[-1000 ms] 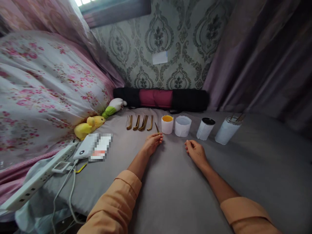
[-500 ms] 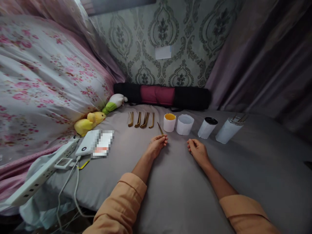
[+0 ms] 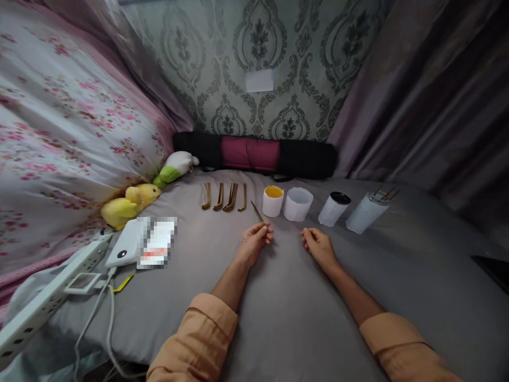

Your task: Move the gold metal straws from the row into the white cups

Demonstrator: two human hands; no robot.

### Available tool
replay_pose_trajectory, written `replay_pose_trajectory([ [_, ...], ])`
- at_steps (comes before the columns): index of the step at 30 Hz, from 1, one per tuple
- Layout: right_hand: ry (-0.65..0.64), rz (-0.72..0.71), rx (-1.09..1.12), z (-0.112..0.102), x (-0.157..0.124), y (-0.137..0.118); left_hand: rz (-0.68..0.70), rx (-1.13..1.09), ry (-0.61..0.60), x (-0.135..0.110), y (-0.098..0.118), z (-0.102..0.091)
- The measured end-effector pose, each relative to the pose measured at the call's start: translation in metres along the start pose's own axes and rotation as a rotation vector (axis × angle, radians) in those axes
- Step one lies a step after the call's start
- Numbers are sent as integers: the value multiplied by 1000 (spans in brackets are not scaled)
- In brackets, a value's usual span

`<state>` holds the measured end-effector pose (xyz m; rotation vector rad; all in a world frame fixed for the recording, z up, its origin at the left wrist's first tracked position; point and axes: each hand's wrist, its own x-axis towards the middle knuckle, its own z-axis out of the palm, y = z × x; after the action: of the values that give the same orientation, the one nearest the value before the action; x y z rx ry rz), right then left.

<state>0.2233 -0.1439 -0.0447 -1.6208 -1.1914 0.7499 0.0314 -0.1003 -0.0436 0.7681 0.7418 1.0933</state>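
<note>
My left hand [image 3: 255, 241] is closed in a pinch on a thin, gold-brown stick [image 3: 256, 210], whose pointed end sticks out up and to the left. Across from it, my right hand [image 3: 319, 245] rests on the grey sheet with its fingers curled together; nothing shows in them. Behind my hands stand a white cup with an orange-yellow inside [image 3: 272, 201] and a wider white cup [image 3: 298, 205]. To the left lie several gold-brown sticks with bent lower ends [image 3: 230, 198], set out in small groups.
On the right, a white-wrapped can with a black top [image 3: 333, 210] and a taller container holding thin sticks [image 3: 366, 214] lean to the right. A black-and-maroon roll [image 3: 254, 154] lies along the wall. Plush toys [image 3: 127, 204], a power bank [image 3: 128, 244] and a power strip [image 3: 43, 313] are on the left.
The view has shifted slightly, so the background things sit a little further left. Both hands keep nearly the same pose, the left still pinching the stick.
</note>
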Motion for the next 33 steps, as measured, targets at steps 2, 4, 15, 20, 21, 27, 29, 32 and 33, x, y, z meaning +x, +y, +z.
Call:
replay_pose_trajectory([
  [2, -22, 76, 34, 0, 3, -2, 1, 16, 0, 0, 0, 0],
  [4, -35, 144, 69, 0, 5, -5, 8, 31, -2, -1, 0, 1],
  [15, 19, 121, 67, 4, 5, 0, 44, 174, 46, -2, -2, 3],
  [20, 22, 64, 46, 2, 3, 2, 104, 290, 59, -7, 3, 8],
  [21, 19, 59, 44, 2, 2, 2, 113, 320, 76, -8, 4, 8],
  [27, 3, 47, 31, -1, 1, -2, 212, 489, 102, -13, 3, 11],
  [29, 2, 48, 30, -2, 0, -2, 246, 551, 96, -14, 1, 11],
  [32, -1, 40, 36, -2, -1, -3, 298, 635, 96, -17, -1, 12],
  [33, -1, 39, 39, -3, -1, -3, 313, 654, 93, -18, -1, 12],
])
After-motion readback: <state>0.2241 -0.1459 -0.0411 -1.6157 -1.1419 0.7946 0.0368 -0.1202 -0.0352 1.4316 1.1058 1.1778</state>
